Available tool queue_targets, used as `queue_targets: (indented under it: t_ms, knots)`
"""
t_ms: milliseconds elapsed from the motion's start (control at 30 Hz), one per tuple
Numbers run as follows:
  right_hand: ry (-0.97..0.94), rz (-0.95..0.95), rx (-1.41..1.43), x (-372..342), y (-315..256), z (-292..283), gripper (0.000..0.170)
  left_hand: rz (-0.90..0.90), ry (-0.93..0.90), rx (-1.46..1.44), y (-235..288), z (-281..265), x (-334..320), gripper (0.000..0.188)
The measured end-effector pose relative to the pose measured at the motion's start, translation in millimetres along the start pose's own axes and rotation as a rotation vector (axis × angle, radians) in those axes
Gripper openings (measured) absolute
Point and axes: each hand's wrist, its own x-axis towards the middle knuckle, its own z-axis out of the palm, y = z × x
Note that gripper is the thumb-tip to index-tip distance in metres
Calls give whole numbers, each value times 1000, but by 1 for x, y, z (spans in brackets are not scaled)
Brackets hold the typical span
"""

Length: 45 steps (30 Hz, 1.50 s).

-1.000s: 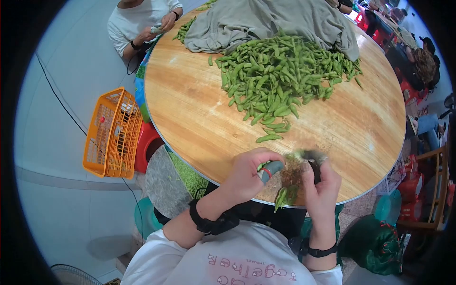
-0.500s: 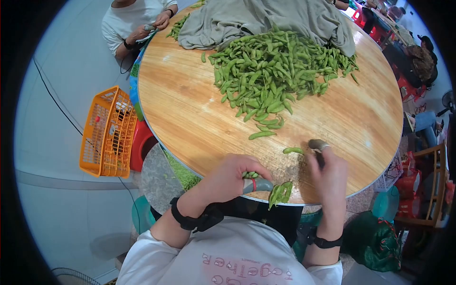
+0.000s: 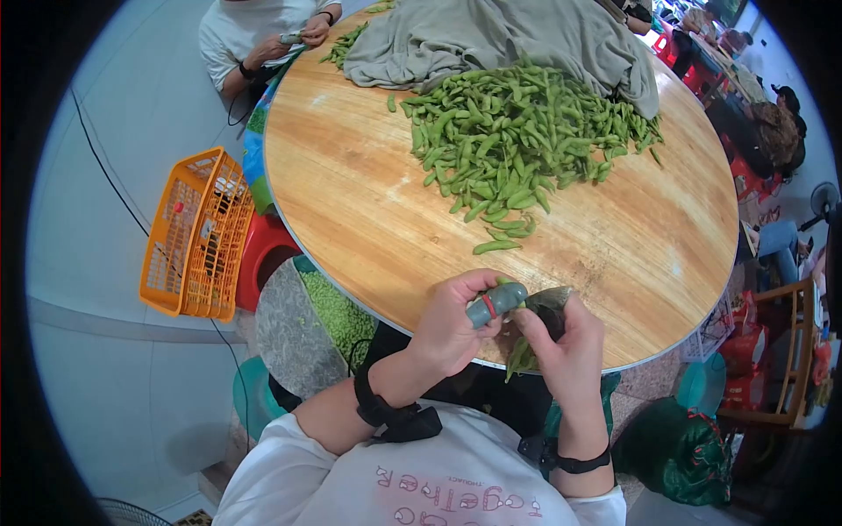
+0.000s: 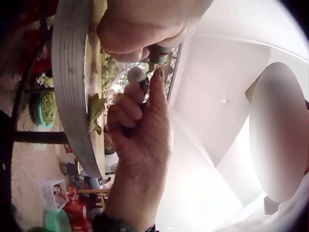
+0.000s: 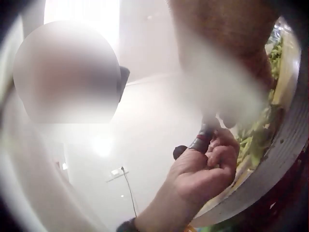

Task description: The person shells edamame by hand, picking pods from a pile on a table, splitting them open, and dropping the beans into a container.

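The left hand (image 3: 441, 326) is curled round a green pod (image 3: 503, 281), its thumb in a grey-green cover (image 3: 496, 304) with a red band. Close against it, the right hand (image 3: 570, 349) pinches the same pod's end; a dark grey cover (image 3: 548, 299) is on one of its fingers. Both hands meet above the table's near edge. In the left wrist view the right hand's thumb (image 4: 158, 89) reaches the pod at the covered thumb. Empty-looking pods (image 3: 520, 358) lie at the edge, partly behind the right hand. Farther back spreads a heap of green pods (image 3: 517, 131).
A grey cloth (image 3: 491, 39) covers the heap's back. Left of the round table (image 3: 351, 193) are an orange basket (image 3: 197, 237), a red stool (image 3: 261, 256) and shelled beans (image 3: 338, 311) beside a grey round top (image 3: 294, 329). Another person (image 3: 254, 44) sits at the far left.
Since half a second ago, the right hand has come left from a loose pod on the table to meet the left hand. That pod no longer lies there. The left hand has moved slightly right and up.
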Motion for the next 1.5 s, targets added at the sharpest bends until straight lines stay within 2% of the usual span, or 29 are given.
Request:
queue_targets:
  t_ms: [67, 100, 167, 300, 333, 367, 400, 433, 500, 533, 567, 600, 633, 700, 733, 800, 833, 867, 900, 1033, 1100, 1133, 1200, 1233, 1267, 1333, 1367, 1467, 1500]
  knots:
    - [-225, 362, 477, -2, 6, -1, 17, 43, 26, 81, 1, -1, -2, 17]
    - [-230, 360, 479, -2, 3, -2, 17, 83, 53, 161, 2, -2, -3, 14]
    - [-438, 484, 773, -4, -4, -5, 23, 137, 78, 205, 0, -2, -4, 7]
    - [-498, 411, 768, -5, 1, -2, 22, 245, 101, 363, 0, -2, -4, 5]
    - [-485, 467, 785, -4, -2, -2, 22, 246, 101, 362, 0, -3, -5, 5]
    - [-471, 525, 803, -4, -4, -2, 23, 282, 120, 481, -1, -3, -5, 6]
    - [-471, 524, 804, -5, -4, 0, 23, 316, 138, 601, -1, -4, -5, 7]
    - [-440, 536, 844, -6, -4, 2, 21, 316, 137, 601, -1, -5, -5, 7]
    - [-408, 548, 885, -6, -5, 2, 20, 364, 45, 773, 1, -8, -6, 4]
    - [-416, 614, 962, -6, -6, 0, 18, 362, 44, 773, 4, -6, -8, 4]
    - [-424, 681, 1038, -6, -7, -2, 16, 293, -70, 657, 9, -3, -10, 5]
    - [-422, 681, 1038, -7, -5, -3, 16, 223, -183, 539, 13, 0, -11, 7]
    - [-466, 704, 1135, -9, -1, -4, 15, 222, -183, 539, 13, -4, -10, 7]
    - [-509, 726, 1233, -10, 2, -3, 14, 85, -290, 332, 10, -11, -8, 10]
    - [-484, 692, 1188, -9, 2, -3, 13, 84, -290, 332, 9, -10, -9, 10]
    - [-458, 656, 1142, -9, 2, 0, 13, 72, -241, 61, 4, -6, -10, 16]
    - [-326, 451, 769, -8, 2, 4, 11, 72, -242, 61, 0, -6, -10, 16]
    - [-193, 245, 396, -7, 0, 8, 9, 98, -149, 101, -4, -7, -9, 19]
    - [-128, 176, 257, -6, -4, 10, 6, 123, -54, 140, -6, -9, -8, 22]
    - [-88, 113, 186, 1, -12, 21, 5, 200, 10, 354, 5, -18, -9, 17]
    - [-217, 232, 325, 6, -17, 26, 10, 218, 87, 411, 12, -26, -9, 12]
    - [-220, 233, 320, 12, -14, 26, 10, 218, 89, 406, 16, -28, -9, 12]
    - [-318, 247, 92, 29, -8, 26, 17, 223, 230, 121, 28, -30, -7, 12]
    - [-177, 65, -281, 40, -12, 27, 30, 254, 175, 148, 35, -34, -8, 16]
    - [-182, 65, -285, 48, -13, 32, 30, 254, 178, 142, 36, -34, -8, 16]
    - [15, -100, -874, 58, -17, 47, 36, 260, 250, 287, 35, -34, -9, 7]
    - [-29, -39, -942, 62, -20, 55, 41, 260, 250, 285, 34, -37, -9, 7]
    - [-121, -63, -921, 59, -20, 53, 37, 262, 149, 348, 33, -44, -9, 8]
    - [-124, -65, -924, 54, -16, 52, 37, 181, 76, 570, 37, -42, -12, 11]
